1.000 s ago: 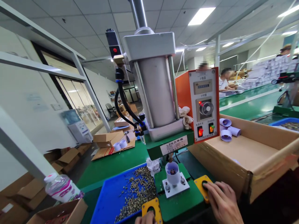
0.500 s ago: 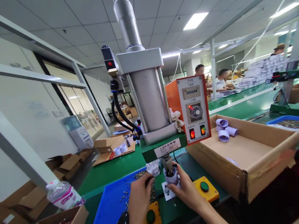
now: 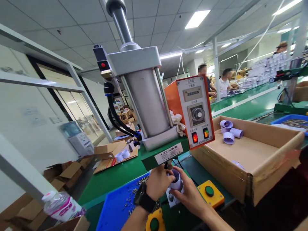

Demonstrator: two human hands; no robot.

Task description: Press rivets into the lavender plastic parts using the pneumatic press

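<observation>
My right hand [image 3: 191,195] grips a short pale lilac plastic tube [image 3: 178,183] from its right side, thumb in front and fingers behind. The tube stands upright on a white fixture plate [image 3: 171,199] under the press [image 3: 150,102]. My left hand [image 3: 157,181], with a dark watch [image 3: 146,199] on its wrist, reaches to the tube's top left rim, fingers bent together. Whatever is between those fingertips is hidden. Just above the tube shows the lower end of the press tool [image 3: 169,165], partly covered by my left hand.
A blue tray [image 3: 113,207] holds small metal parts. Two yellow button boxes [image 3: 211,194] flank the fixture. At right, a cardboard box [image 3: 250,157] contains several lilac tubes [image 3: 228,138]. The orange control box [image 3: 196,112] adjoins the press. Co-workers [image 3: 227,80] sit farther back.
My left hand has moved from over the blue tray to the tube's rim. The press tool has risen out of the tube, and a thin rod now shows at the top. My right hand stays on the tube.
</observation>
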